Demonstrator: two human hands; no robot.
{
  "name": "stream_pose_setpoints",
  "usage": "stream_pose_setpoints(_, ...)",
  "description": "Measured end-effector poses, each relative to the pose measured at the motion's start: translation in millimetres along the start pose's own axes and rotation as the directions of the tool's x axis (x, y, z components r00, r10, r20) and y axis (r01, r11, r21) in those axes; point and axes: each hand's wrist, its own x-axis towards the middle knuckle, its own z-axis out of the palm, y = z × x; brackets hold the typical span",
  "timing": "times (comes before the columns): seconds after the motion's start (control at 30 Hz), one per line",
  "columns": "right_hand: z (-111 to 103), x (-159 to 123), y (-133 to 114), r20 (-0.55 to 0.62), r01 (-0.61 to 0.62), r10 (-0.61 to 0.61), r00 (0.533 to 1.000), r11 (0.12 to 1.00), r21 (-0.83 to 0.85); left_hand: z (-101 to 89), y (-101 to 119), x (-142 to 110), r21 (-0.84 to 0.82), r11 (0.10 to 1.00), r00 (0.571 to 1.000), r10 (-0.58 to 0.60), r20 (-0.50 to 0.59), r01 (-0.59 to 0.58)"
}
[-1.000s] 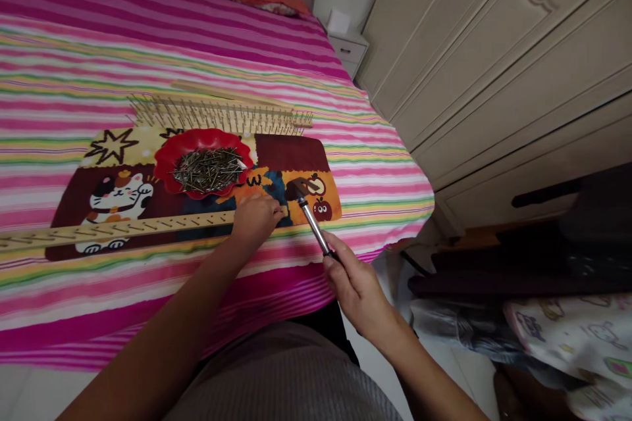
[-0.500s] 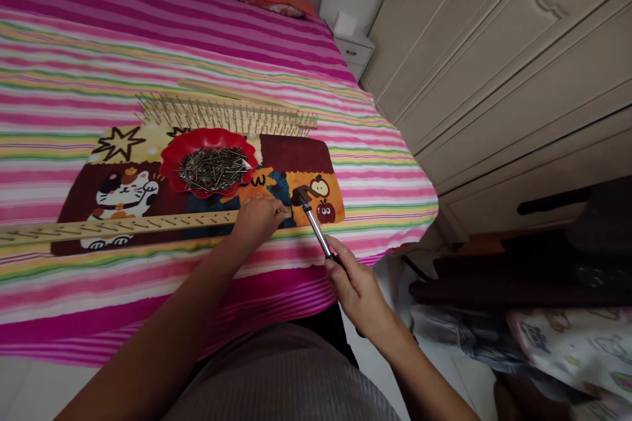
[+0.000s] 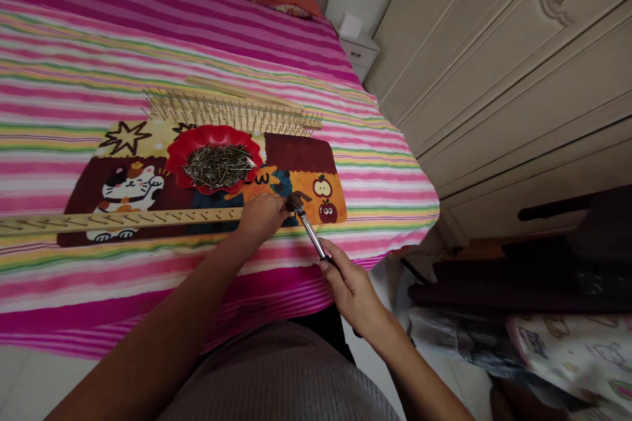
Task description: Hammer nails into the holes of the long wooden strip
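My right hand is wrapped round the dark grip of a hammer with a shiny metal shaft. The hammer's dark head is beside the fingertips of my left hand, over the right end of a narrow wooden strip. My left fingers are closed in a pinch at that end; anything between them is too small or hidden to make out. A row of slanting nails stands along the strip. Behind it sits a red scalloped bowl heaped with loose nails.
Wooden strips bristling with upright nails lie behind the bowl, with a plain strip beyond. A patterned mat lies under the bowl on the striped bedcover. A wardrobe stands to the right, with folded cloths nearby.
The hammer head has moved slightly left and sits closer to my left fingertips. My left hand keeps its pinch at the strip's end. The view has shifted a little.
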Motion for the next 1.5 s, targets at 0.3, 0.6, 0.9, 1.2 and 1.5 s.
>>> stream_pose_setpoints(0.3, -10.3, -1.7, -8.7, 0.009, 0.027, -0.026, 1.000, 0.997, -0.079, -0.3, -2.1, 2.9, -0.088, 0.994, 0.997, -0.054, 0.050, 0.059)
stream_pose_setpoints(0.6, -22.4, 23.5, 28.3, -0.224, 0.037, -0.129, 0.966, 0.927, -0.373, 3.3, -3.9, 3.7, -0.120, 0.990, 0.997, -0.067, 0.031, 0.070)
stream_pose_setpoints(0.9, -32.7, 96.6, 123.2, -0.266, -0.217, 0.034, 0.963, 0.682, -0.699, -10.8, 6.6, -19.1, -0.166, 0.985, 0.996, 0.023, -0.088, -0.038)
stream_pose_setpoints(1.2, -11.5, 89.7, 98.9, -0.202, 0.039, -0.239, 0.950, 0.731, -0.682, -37.4, -100.9, -145.5, -0.628, 0.757, 0.604, -0.589, -0.536, 0.181)
stream_pose_setpoints(1.5, 59.4, 124.6, 53.5, 0.014, 0.329, -0.361, 0.933, 0.834, -0.443, 5.8, -123.3, -168.1, -0.946, -0.323, 0.629, -0.733, 0.259, 0.013)
